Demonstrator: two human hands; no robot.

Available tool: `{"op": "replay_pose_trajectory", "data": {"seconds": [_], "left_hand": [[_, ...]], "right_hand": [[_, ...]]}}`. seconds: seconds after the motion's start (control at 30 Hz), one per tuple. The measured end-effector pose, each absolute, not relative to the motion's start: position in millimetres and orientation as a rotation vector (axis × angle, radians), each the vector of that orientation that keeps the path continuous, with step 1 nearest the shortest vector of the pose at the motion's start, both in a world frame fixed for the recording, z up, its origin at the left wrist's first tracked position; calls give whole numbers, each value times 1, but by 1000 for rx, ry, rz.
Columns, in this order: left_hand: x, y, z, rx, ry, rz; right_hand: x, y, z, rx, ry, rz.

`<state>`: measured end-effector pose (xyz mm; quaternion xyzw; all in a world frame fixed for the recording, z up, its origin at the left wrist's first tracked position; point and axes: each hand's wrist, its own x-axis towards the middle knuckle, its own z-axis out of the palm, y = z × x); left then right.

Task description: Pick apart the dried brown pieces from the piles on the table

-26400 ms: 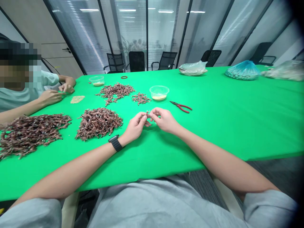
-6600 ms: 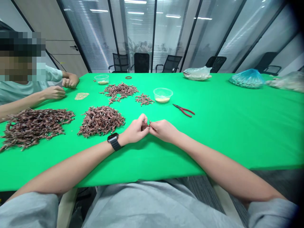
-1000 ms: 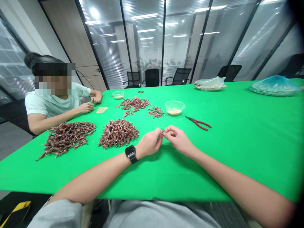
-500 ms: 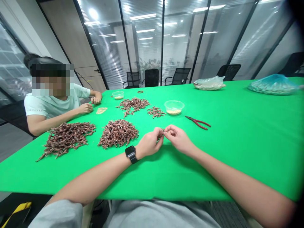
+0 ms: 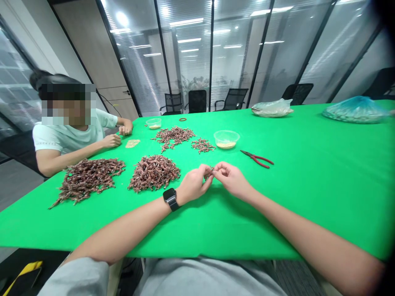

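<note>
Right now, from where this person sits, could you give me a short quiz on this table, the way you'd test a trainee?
1. True or false: the red-handled pliers lie to the right of the clear plastic tub.
2. What is strapped just above the person's left hand? A) a black watch B) a rubber band C) a bandage
3. Not counting the small twisted piece at the person's fingertips, how many brown heaps lie on the green tablecloth?

Key: 1 true; 2 A; 3 four.
</note>
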<state>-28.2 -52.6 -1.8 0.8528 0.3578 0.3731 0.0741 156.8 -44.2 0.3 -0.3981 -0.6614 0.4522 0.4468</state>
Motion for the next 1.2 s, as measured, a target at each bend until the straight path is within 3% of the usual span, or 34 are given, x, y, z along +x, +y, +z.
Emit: {"op": "replay_pose_trajectory", "data": {"seconds": [0.3,0.57,0.87,1.2], "left_hand": [[-37,-46,6,2653,1164,1181],[-63,-43,45,2912,1152,1290],[-159,-40,82,2613,1667,1660],[-208,-28,85,2679,1803,1530]], "right_hand": [[157,-50,6,-1009,-1640,1161],[157,-50,4,-1005,-1657,1158],[156,-48,0,-1012,-1688,1147],[159,-49,4,-1037,-1688,1123]]}}
